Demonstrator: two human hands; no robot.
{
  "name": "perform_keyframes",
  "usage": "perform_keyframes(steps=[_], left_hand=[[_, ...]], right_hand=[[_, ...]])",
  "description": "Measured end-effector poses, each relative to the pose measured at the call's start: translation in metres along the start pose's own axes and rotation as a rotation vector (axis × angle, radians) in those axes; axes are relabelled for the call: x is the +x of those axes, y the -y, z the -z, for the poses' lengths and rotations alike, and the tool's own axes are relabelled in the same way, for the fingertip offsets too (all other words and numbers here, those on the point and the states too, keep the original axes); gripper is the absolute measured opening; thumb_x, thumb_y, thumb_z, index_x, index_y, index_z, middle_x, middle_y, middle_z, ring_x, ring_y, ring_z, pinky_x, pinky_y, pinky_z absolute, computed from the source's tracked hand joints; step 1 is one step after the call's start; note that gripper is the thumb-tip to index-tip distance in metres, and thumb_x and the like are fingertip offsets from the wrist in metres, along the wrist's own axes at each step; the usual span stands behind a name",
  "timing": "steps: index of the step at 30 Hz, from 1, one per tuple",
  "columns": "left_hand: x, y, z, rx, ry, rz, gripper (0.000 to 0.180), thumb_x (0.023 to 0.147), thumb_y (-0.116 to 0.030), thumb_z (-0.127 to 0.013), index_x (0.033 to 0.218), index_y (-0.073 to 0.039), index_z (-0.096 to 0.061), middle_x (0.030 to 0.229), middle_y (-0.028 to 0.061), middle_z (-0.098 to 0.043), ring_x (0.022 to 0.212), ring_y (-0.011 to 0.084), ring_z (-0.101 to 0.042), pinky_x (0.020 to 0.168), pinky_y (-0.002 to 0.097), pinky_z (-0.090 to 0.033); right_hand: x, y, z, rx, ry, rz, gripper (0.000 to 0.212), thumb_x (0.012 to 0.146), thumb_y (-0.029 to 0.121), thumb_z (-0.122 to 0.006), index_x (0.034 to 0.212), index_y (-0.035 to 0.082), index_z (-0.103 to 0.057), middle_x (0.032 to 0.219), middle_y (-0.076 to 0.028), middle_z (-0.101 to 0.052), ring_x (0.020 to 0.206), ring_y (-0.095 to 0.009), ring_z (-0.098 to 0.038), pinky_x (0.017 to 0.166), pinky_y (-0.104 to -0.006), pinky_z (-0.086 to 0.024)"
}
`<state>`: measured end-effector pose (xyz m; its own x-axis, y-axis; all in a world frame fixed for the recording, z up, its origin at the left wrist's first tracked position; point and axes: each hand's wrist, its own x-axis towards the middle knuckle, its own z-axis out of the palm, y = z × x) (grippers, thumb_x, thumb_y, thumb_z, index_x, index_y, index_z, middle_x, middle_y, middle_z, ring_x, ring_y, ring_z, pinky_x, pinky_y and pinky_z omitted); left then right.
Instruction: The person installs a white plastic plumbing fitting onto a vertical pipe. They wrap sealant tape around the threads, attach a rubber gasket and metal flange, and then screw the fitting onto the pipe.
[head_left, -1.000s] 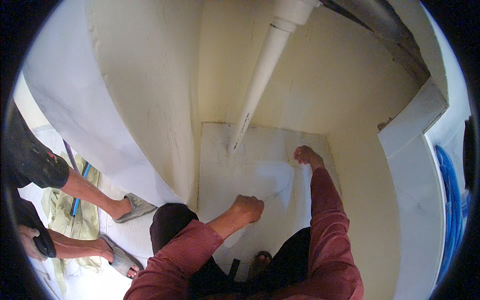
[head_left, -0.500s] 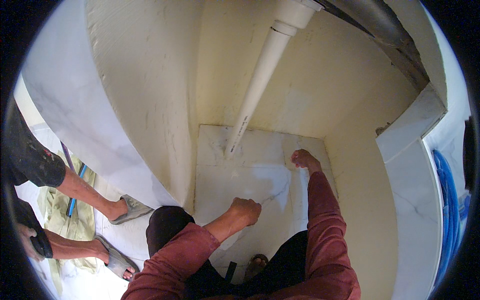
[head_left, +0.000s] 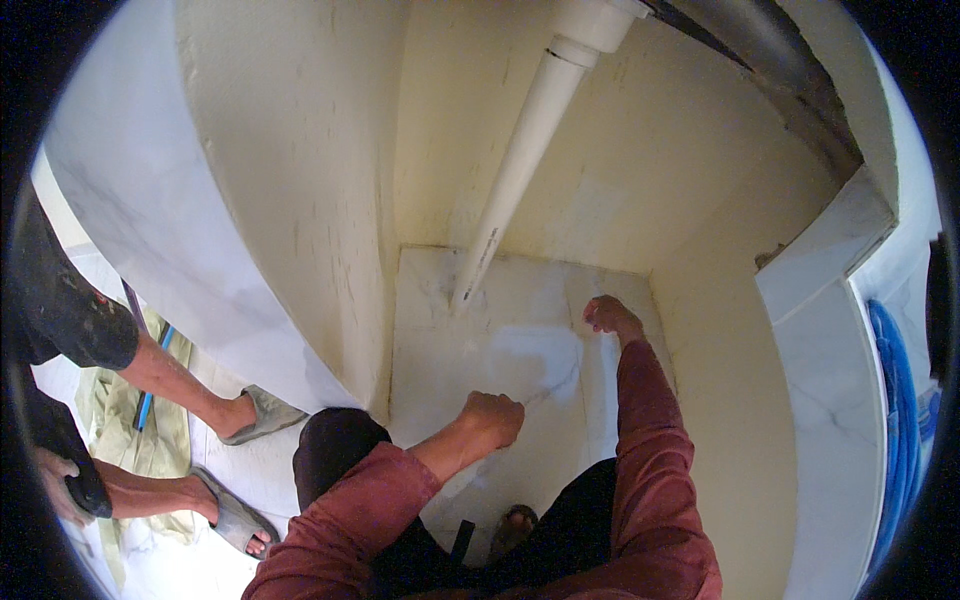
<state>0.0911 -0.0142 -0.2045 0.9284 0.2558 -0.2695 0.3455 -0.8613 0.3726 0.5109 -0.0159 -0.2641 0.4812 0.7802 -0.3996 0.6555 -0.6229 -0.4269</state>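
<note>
Over the marble-patterned tile floor [head_left: 460, 370], my left hand [head_left: 490, 420] is closed with its knuckles up. Whatever its fingers hold, if anything, is hidden. My right hand [head_left: 612, 316] is farther off, near the back right corner of the recess, its fingers curled together. Nothing that I can name shows in that grip either. A white plastic pipe [head_left: 515, 180] slants down from a wider white fitting [head_left: 600, 22] to the tiles, left of my right hand. Neither hand touches it.
Cream walls [head_left: 330, 200] enclose me on the left, back and right. A dark pipe [head_left: 770, 50] crosses the upper right. Coiled blue tubing [head_left: 893, 430] lies beyond the right ledge. Another person's sandalled foot [head_left: 240, 415] and a pale green sheet [head_left: 135, 430] are at left.
My hands stay almost where they were, both still closed. The view has shifted very slightly.
</note>
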Motion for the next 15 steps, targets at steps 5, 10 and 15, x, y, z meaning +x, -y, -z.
perform_keyframes(steps=[5,10,15], left_hand=[[-0.002,-0.003,-0.003,-0.031,0.052,0.013,0.022,0.082,-0.011,-0.068,0.102,-0.006,-0.075,0.106,0.0172,-0.076,0.096,0.0347,-0.075,0.076,0.0495,-0.058],[-0.001,0.003,-0.005,-0.021,0.053,0.031,0.022,0.082,-0.011,-0.067,0.102,-0.006,-0.075,0.107,0.0180,-0.076,0.098,0.0339,-0.075,0.076,0.0504,-0.058],[0.004,-0.001,-0.006,-0.029,0.060,-0.008,0.023,0.083,-0.011,-0.066,0.104,-0.006,-0.076,0.106,0.0175,-0.076,0.098,0.0336,-0.075,0.078,0.0493,-0.058]], right_hand=[[0.011,-0.001,-0.001,-0.076,0.021,-0.014,0.010,0.088,0.022,-0.070,0.091,0.012,-0.070,0.076,0.000,-0.069,0.063,-0.012,-0.064,0.054,-0.0290,-0.048],[-0.006,0.018,-0.003,-0.071,0.041,0.032,0.013,0.089,0.024,-0.072,0.092,0.011,-0.070,0.081,-0.001,-0.070,0.068,-0.013,-0.066,0.058,-0.0306,-0.052],[-0.001,0.005,0.003,-0.175,0.048,-0.053,0.013,0.089,0.024,-0.072,0.092,0.011,-0.070,0.078,-0.001,-0.069,0.068,-0.013,-0.066,0.058,-0.0306,-0.052]])
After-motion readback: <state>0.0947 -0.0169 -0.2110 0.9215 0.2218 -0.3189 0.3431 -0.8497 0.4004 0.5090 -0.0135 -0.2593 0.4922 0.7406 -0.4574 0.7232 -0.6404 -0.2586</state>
